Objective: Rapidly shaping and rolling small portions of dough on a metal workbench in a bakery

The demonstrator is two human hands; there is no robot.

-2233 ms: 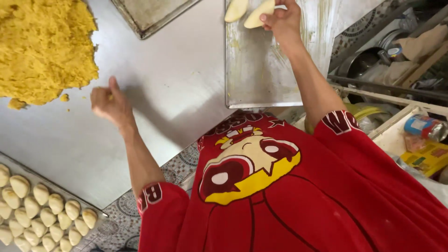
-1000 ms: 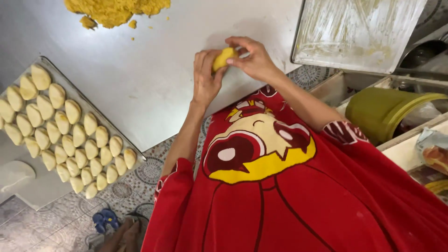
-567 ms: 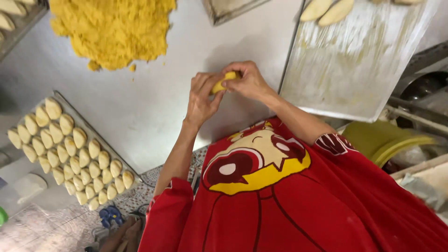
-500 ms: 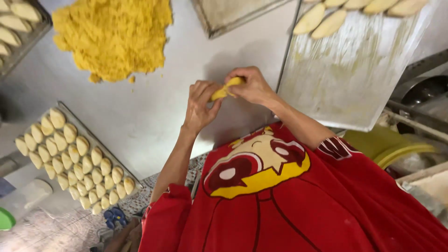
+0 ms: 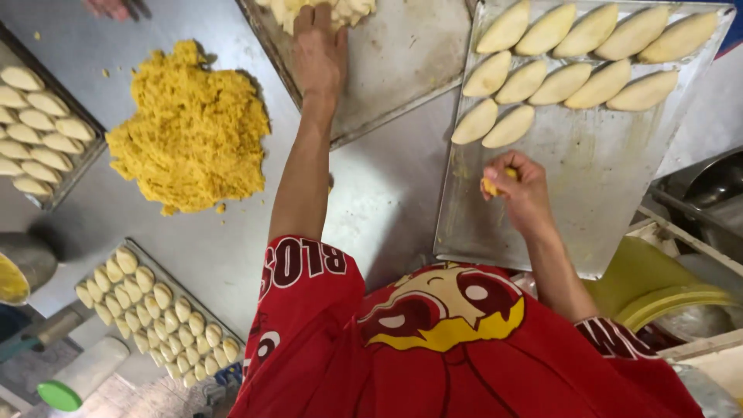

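Yellow filled dough piece (image 5: 491, 184) sits clenched in my right hand (image 5: 520, 188), held just above the bare lower part of the large steel baking tray (image 5: 588, 193). Fingers curl tight round it; only a sliver of yellow shows. On that tray's far half lie two rows of pale half-moon pastries (image 5: 576, 58), touching one another.

Left hand (image 5: 319, 48) is stretched forward onto the second steel tray (image 5: 402, 70), palm down at the lump of pale dough (image 5: 325, 9) on its far edge. I think the fingers dig into the dough, though the frame edge cuts them off, so I cannot tell its grip.

Left of that arm: heap of crumbly yellow filling (image 5: 193, 131) on the steel table (image 5: 387, 193). Near my left elbow, a small tray of small pale pastries (image 5: 155, 310).
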